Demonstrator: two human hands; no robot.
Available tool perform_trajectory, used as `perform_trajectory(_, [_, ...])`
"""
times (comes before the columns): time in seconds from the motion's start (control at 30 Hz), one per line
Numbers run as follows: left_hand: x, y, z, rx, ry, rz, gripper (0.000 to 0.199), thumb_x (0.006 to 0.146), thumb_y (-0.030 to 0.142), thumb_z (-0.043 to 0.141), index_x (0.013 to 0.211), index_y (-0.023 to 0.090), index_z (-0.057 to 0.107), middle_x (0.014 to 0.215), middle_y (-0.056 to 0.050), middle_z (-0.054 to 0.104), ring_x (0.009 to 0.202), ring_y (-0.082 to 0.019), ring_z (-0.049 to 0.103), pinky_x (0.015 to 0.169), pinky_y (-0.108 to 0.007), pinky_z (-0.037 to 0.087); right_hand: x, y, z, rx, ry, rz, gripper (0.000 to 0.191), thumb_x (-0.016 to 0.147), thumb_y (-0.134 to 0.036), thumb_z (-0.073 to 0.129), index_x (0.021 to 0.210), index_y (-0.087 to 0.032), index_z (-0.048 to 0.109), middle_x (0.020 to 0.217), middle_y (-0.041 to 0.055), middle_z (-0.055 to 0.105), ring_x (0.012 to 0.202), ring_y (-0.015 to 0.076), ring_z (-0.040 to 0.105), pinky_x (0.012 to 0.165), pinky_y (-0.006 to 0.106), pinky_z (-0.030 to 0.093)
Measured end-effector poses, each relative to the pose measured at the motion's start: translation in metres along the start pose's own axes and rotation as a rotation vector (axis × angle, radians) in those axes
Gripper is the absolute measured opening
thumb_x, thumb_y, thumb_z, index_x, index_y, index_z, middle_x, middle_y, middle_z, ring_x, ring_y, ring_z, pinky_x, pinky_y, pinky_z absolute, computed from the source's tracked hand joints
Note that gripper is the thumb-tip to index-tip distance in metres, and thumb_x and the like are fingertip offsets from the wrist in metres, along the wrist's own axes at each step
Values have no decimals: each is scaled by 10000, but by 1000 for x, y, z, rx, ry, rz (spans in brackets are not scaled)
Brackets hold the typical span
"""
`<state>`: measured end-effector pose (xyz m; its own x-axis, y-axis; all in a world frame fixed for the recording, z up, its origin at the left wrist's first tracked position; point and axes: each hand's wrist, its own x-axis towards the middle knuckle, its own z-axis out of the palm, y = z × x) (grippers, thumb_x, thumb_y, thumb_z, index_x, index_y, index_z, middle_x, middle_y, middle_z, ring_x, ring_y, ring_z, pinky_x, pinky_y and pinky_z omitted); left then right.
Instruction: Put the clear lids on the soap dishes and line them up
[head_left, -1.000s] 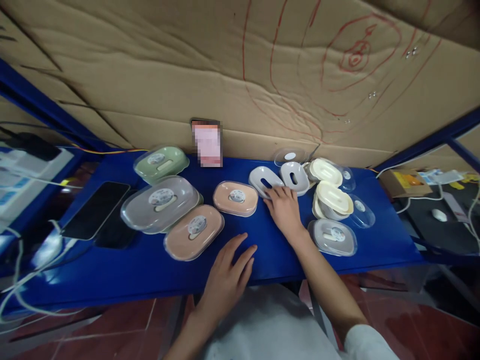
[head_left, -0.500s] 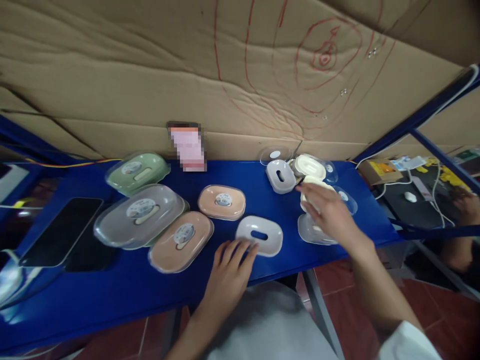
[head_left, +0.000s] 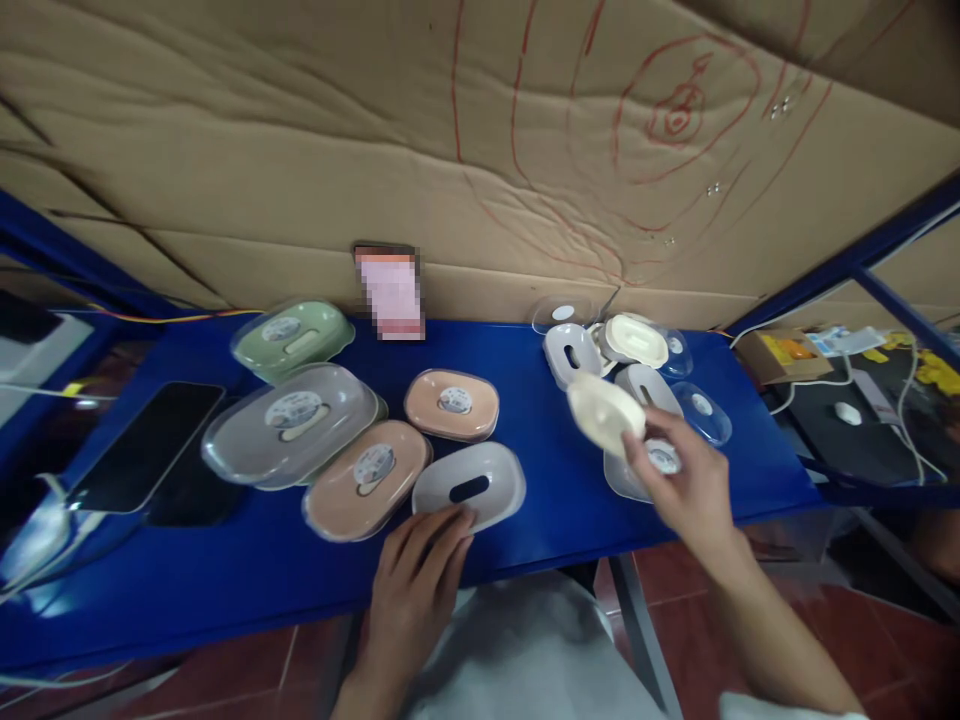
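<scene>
My right hand [head_left: 686, 485] grips a cream oval soap dish [head_left: 606, 412] by its near end, tilted and raised over the table. Under that hand a clear lid with a round label [head_left: 663, 457] lies partly hidden. My left hand [head_left: 426, 560] pinches the near rim of a pale grey soap dish [head_left: 495, 485] with a dark slot in its middle. The dish is tilted, its left end beside a peach soap dish [head_left: 375, 478]. Farther back on the right sit another grey slotted dish [head_left: 571, 352], a cream dish [head_left: 637, 341] and a grey piece [head_left: 651, 388].
Left are a peach dish [head_left: 452, 403], a large lidded grey dish [head_left: 296, 415], a green dish [head_left: 292, 340] and a black tablet-like slab [head_left: 150, 445]. A blurred-out phone [head_left: 391, 292] leans on the cardboard wall [head_left: 300, 150]. A blue frame bar [head_left: 907, 315] stands right.
My right hand has lifted the cream dish from the right-hand group, uncovering a grey piece. My left hand has drawn the grey dish leftward, up to the peach one, and tilted it.
</scene>
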<state>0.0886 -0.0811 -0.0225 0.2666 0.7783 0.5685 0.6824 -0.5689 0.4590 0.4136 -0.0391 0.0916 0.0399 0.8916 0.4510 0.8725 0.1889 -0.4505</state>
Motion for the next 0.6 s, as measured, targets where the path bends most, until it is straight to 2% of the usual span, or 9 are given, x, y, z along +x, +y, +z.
perform_trajectory(0.1, [-1, 7, -4, -59, 86, -38, 447, 942, 47, 738, 1346, 226, 671, 1168, -77, 755, 1053, -224, 696, 964, -371, 540, -33, -34, 34, 373, 18, 255, 294, 991, -404, 730, 1232, -262, 641, 1020, 28, 728, 843, 181, 739, 723, 296, 633])
perform_trajectory(0.17, [1, 14, -5, -53, 123, -53, 461, 924, 35, 760, 1337, 218, 668, 1131, -76, 747, 1013, -217, 696, 916, -359, 535, -51, -44, 61, 587, 24, 414, 429, 967, -428, 755, 1319, -283, 557, 1051, 24, 691, 859, 181, 745, 698, 291, 650])
perform_trajectory(0.23, [4, 22, -4, -23, 125, -62, 430, 929, 53, 769, 1318, 210, 670, 1096, -73, 744, 969, -213, 692, 876, -361, 510, -67, -47, 82, 715, 8, 523, 622, 951, -444, 775, 1455, -306, 438, 1069, 19, 668, 871, 184, 754, 709, 301, 665])
perform_trajectory(0.3, [10, 28, -1, 10, 105, -67, 361, 956, 86, 756, 1287, 208, 677, 1068, -67, 750, 938, -212, 689, 866, -379, 471, -81, -47, 90, 716, -59, 550, 705, 979, -446, 744, 1552, -304, 358, 1070, 27, 682, 903, 193, 765, 756, 318, 674])
perform_trajectory(0.4, [18, 33, 6, 40, 29, -58, 279, 999, 137, 720, 1263, 219, 690, 1073, -63, 767, 954, -227, 687, 920, -424, 423, -96, -42, 82, 484, -226, 440, 508, 1085, -414, 576, 1556, -272, 449, 1051, 55, 733, 921, 210, 769, 832, 364, 672])
perform_trajectory(0.47, [22, 35, 10, 40, -18, -49, 253, 1021, 158, 692, 1262, 233, 699, 1091, -62, 774, 992, -238, 685, 984, -452, 400, -97, -35, 71, 285, -253, 326, 441, 1130, -362, 455, 1560, -266, 485, 1102, 82, 754, 964, 227, 769, 896, 412, 664])
perform_trajectory(0.53, [24, 37, 14, 24, -54, -37, 242, 1039, 168, 664, 1264, 246, 705, 1105, -54, 780, 1019, -236, 686, 1040, -466, 378, -92, -27, 61, 155, -268, 170, 484, 1135, -343, 439, 1614, -275, 439, 1327, 126, 718, 1184, 266, 731, 1021, 474, 630])
perform_trajectory(0.6, [23, 39, 17, 8, -98, -13, 247, 1051, 195, 653, 1286, 253, 700, 1138, -48, 785, 1045, -232, 690, 1073, -470, 364, -84, -18, 57, 87, -355, -49, 570, 1113, -383, 523, 1659, -293, 387, 1598, 143, 549, 1455, 311, 567, 1146, 526, 559])
